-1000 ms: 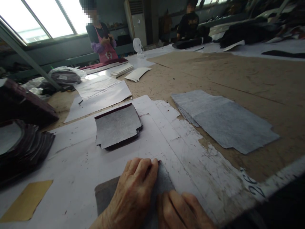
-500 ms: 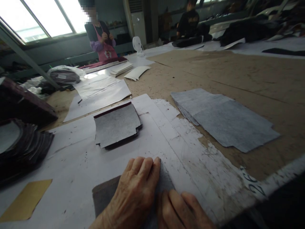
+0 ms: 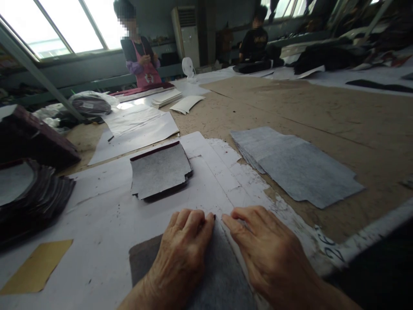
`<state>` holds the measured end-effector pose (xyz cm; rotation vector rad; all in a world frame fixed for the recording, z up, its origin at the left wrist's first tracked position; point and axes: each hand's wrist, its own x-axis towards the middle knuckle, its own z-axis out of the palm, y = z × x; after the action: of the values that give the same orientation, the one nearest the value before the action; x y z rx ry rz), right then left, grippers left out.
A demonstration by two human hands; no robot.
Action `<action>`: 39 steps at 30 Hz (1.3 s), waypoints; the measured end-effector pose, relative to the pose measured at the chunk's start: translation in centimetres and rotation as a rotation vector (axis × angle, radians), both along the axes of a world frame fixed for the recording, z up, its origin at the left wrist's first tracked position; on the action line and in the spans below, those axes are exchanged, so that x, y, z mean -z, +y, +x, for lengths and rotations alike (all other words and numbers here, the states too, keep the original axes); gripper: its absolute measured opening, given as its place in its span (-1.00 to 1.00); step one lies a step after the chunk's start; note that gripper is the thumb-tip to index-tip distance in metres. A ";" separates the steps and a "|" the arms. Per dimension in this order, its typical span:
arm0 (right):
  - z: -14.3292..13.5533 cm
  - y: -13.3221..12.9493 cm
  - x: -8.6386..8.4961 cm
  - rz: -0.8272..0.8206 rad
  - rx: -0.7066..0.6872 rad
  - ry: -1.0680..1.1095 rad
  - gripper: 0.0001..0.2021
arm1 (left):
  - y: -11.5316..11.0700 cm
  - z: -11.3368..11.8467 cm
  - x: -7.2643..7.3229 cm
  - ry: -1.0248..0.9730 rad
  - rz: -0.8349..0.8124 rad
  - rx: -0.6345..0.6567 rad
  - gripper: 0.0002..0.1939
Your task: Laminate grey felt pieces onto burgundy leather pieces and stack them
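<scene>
A grey fabric piece [image 3: 222,271] with a pale, felt-like face lies on the white paper before me, partly under my hands. My left hand [image 3: 182,249] is closed on its upper edge, with the fingers pressed together and a dark bit showing at the fingertips. Left of that hand, a brownish-grey corner [image 3: 143,258] sticks out; whether it belongs to the same piece I cannot tell. Along the piece's right edge rests my right hand [image 3: 267,245], fingers bent and fingertips close to the top corner. What lies between those fingers is hidden.
Ahead lies a small stack of notched grey pieces [image 3: 161,170] with a dark red edge. Larger grey sheets [image 3: 297,163] are piled on the right. Dark stacked pieces [image 3: 48,193] and a tan card [image 3: 37,265] are left. A person in a pink apron [image 3: 146,71] stands across the table.
My right hand has moved up and away from me along the piece's right edge, uncovering more grey surface. My left hand stays at nearly the same spot.
</scene>
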<state>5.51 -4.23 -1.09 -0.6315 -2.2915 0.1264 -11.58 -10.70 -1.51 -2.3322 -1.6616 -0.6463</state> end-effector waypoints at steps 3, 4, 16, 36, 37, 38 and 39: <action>-0.9 0.4 0.2 0.043 -0.034 -0.132 -0.63 | 0.1 0.1 0.2 -0.072 0.024 -0.009 -0.70; -1.1 0.4 0.3 0.074 -0.042 -0.171 -0.61 | 0.1 0.2 0.3 -0.087 0.030 -0.014 -0.70; -0.9 0.4 1.0 0.207 -0.066 -0.302 -0.56 | -1.9 -2.6 -1.0 -0.119 0.061 0.042 -0.65; -0.6 1.7 0.0 0.053 -0.173 -0.235 -0.64 | -2.4 -3.8 -0.5 0.012 -0.002 0.073 -0.68; -0.4 2.1 -0.1 -0.033 -0.181 -0.193 -0.67 | -2.4 -3.8 -0.5 0.013 0.004 0.076 -0.68; -0.3 2.5 -0.3 -0.116 -0.182 -0.161 -0.70 | -2.3 -3.8 -0.4 0.018 0.009 0.078 -0.68; -0.2 2.9 -0.4 -0.191 -0.180 -0.137 -0.72 | -2.3 -3.8 -0.4 0.022 0.013 0.078 -0.68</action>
<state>5.26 -1.37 -0.68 -0.5423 -2.4872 0.4030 -15.42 -12.99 -1.11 -2.3965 -1.5589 -0.6424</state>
